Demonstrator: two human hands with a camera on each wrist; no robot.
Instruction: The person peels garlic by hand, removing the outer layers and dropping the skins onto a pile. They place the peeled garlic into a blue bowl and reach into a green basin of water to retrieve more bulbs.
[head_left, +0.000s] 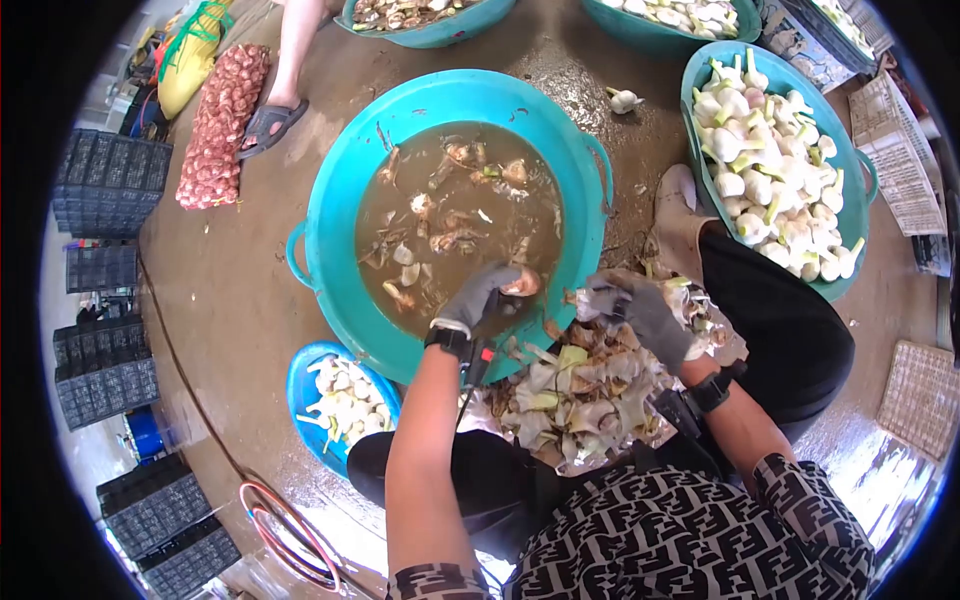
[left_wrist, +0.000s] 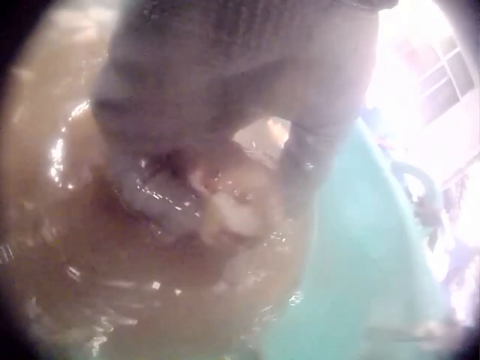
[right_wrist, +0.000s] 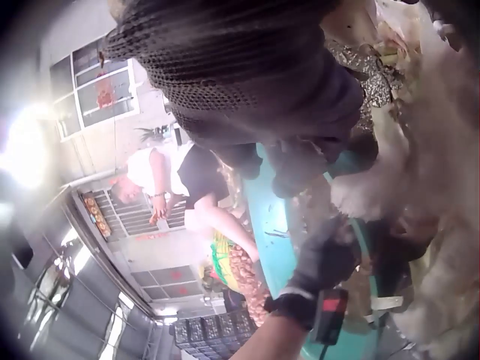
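My gloved left hand [head_left: 474, 299] grips a brownish garlic bulb [head_left: 522, 284] over the near part of a large turquoise basin [head_left: 335, 205]. In the left wrist view that wet bulb [left_wrist: 232, 206] sits between fingers and thumb, close to the murky water. Several unpeeled bulbs and loose skins float in the basin. At the basin's near right rim, my gloved right hand [head_left: 648, 315] pinches a whitish piece of garlic peel [head_left: 580, 298] with curled fingers. Below it, a heap of pale and brown garlic peels [head_left: 575, 400] lies across the lap.
A small blue tub [head_left: 298, 400] of peeled garlic stands left of the lap. To the right is an oval tub [head_left: 865, 178] full of white bulbs. A hose [head_left: 200, 410] runs along the floor. A net sack [head_left: 225, 120] lies beside another person's sandalled foot [head_left: 272, 125].
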